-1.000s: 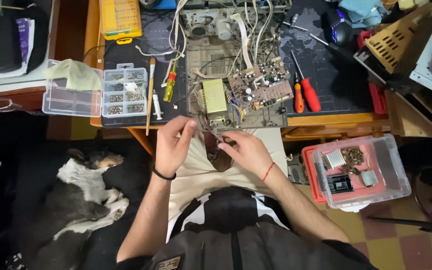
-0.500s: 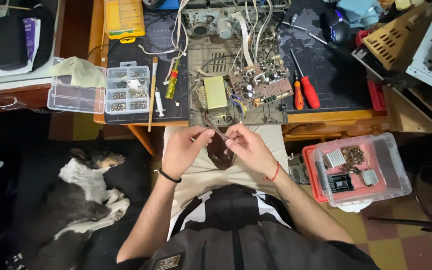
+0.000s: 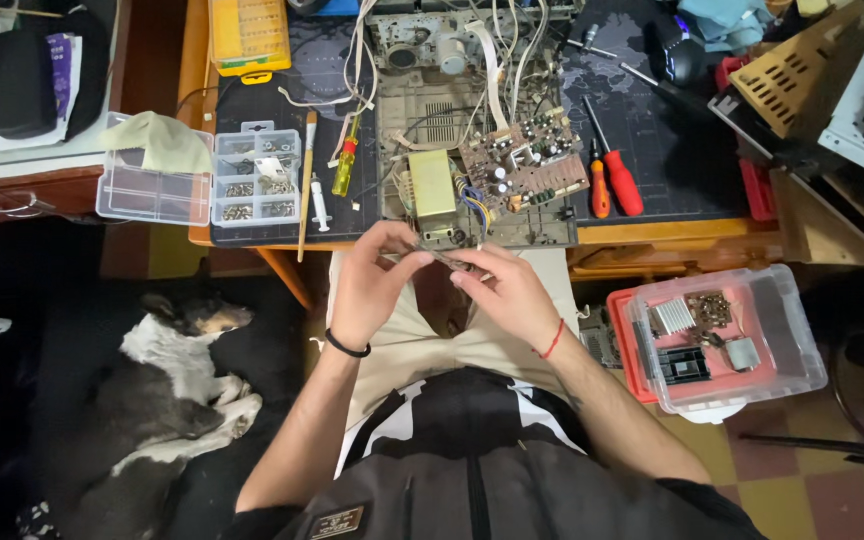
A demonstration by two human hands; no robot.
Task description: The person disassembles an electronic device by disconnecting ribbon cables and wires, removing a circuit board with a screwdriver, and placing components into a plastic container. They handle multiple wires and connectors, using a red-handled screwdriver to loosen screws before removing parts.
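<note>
Dog: a black-and-white dog (image 3: 167, 400) lay on the floor well left of the fingers, below the desk edge.
Parts boxes: a clear compartment box (image 3: 255, 175) and an open clear tray (image 3: 152, 185) sat on the desk up and left of the fingers, with a thin brush (image 3: 305, 185) and a yellow screwdriver (image 3: 347, 160) just beside them.
Left hand: the left hand (image 3: 372, 285), a black band at its wrist, was curled, its fingers pinched on the left end of a small dark part (image 3: 444, 258).
Held part: the small dark part hung between both sets of fingertips, over the lap, just under the desk edge; its shape was too small to tell.
Chassis: an open metal chassis (image 3: 477, 170) with a brown circuit board (image 3: 524, 165) stood right above the fingers, wires trailing, crowding the way upward.
Right hand: the right hand (image 3: 507, 295), a red cord at its wrist, gripped the part's right end with closed fingertips.
Right side: two red-handled screwdrivers (image 3: 612, 180) lay up and right; a clear bin (image 3: 717, 340) of components sat well right.
Change: both hands had risen nearer the desk edge than half a second before.
</note>
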